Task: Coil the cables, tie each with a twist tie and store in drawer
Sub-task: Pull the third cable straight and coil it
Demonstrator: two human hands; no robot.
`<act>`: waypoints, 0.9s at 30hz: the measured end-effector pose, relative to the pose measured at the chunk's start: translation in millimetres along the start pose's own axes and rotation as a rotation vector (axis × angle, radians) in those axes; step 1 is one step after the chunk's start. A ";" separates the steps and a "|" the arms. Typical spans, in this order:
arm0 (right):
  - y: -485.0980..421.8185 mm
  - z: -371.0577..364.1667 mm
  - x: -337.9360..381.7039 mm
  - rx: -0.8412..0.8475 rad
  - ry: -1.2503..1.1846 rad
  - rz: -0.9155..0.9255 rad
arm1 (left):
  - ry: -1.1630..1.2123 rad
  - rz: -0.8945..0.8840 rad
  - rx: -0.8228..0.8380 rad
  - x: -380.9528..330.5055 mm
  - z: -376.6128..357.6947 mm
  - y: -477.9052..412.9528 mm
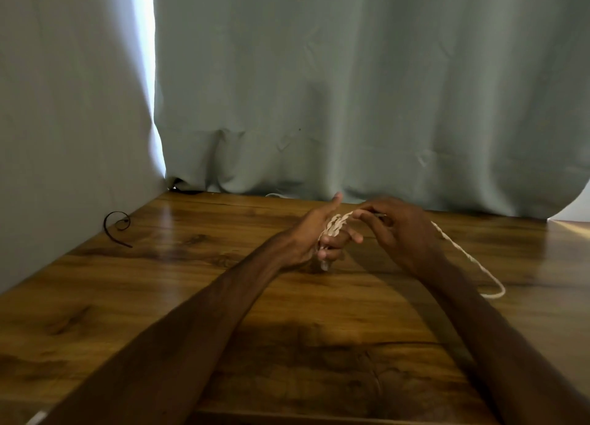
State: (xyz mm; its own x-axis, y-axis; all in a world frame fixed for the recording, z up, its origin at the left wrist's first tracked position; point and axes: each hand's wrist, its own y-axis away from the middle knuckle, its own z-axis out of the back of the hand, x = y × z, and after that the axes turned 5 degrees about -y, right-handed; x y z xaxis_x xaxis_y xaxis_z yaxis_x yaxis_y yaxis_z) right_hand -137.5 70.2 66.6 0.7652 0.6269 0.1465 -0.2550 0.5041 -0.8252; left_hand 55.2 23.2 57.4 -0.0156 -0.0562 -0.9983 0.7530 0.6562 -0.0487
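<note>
The right grip is closed on the cable, pinching the strand between thumb and forefinger, with the other fingers loosely bent beneath and the back of the hand turned up. The cable is a pale cream cord with a twisted, rope-like surface. It crosses the short gap to the left grip, where several loops are wound around the fingers in a tight, ridged bundle. The left grip holds those loops: its thumb points up and away, the upper fingers splay toward the right hand, and the lower ones curl inward under the coil. Both hands hover just above the table, and both bare forearms reach in from the lower edge of the view. Behind the right hand the free length of cable drops to the table and runs toward the right, ending in a small rounded bend. The table is glossy brown wood with dark, knotty grain and soft streaks of reflected light. Well apart on its far left lies a thin dark twist tie, curled into a spiral with a straight tail. A matte grey-green curtain hangs in soft folds behind, a bright slit showing between its panels.
</note>
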 end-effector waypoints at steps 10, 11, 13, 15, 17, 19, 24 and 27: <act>18.6 -39.1 -4.8 0.206 -0.416 -0.335 | 0.192 -0.107 0.104 -7.6 -3.9 9.0; 18.7 -42.0 -4.8 0.221 -0.476 -0.391 | 0.248 -0.114 0.102 -8.3 -5.2 9.9; 17.4 -45.1 -5.0 0.260 -0.625 -0.460 | 0.372 -0.139 0.108 -9.4 -4.3 9.7; 17.3 -46.2 -1.9 0.298 -0.701 -0.470 | 0.441 -0.186 0.126 -12.2 -4.2 9.0; 19.7 -47.1 2.2 0.359 -0.610 -0.446 | 0.446 -0.235 0.094 -14.7 -6.7 8.4; 20.2 -48.1 7.3 0.470 -0.441 -0.399 | 0.455 -0.273 0.030 -14.7 -8.4 4.9; 12.5 -45.1 25.2 0.594 -0.220 -0.256 | 0.525 -0.308 -0.313 -7.3 9.3 -12.5; 8.4 -40.8 32.2 0.568 -0.163 -0.201 | 0.418 -0.304 -0.616 -4.5 24.7 -17.3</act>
State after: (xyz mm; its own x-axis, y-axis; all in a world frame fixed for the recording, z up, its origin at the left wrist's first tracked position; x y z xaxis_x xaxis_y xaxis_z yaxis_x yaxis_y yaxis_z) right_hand -91.0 70.4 42.1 0.7422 0.5467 0.3875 -0.4242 0.8310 -0.3598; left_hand 58.5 -6.5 63.5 -0.4986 -0.0933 -0.8618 0.1794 0.9616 -0.2079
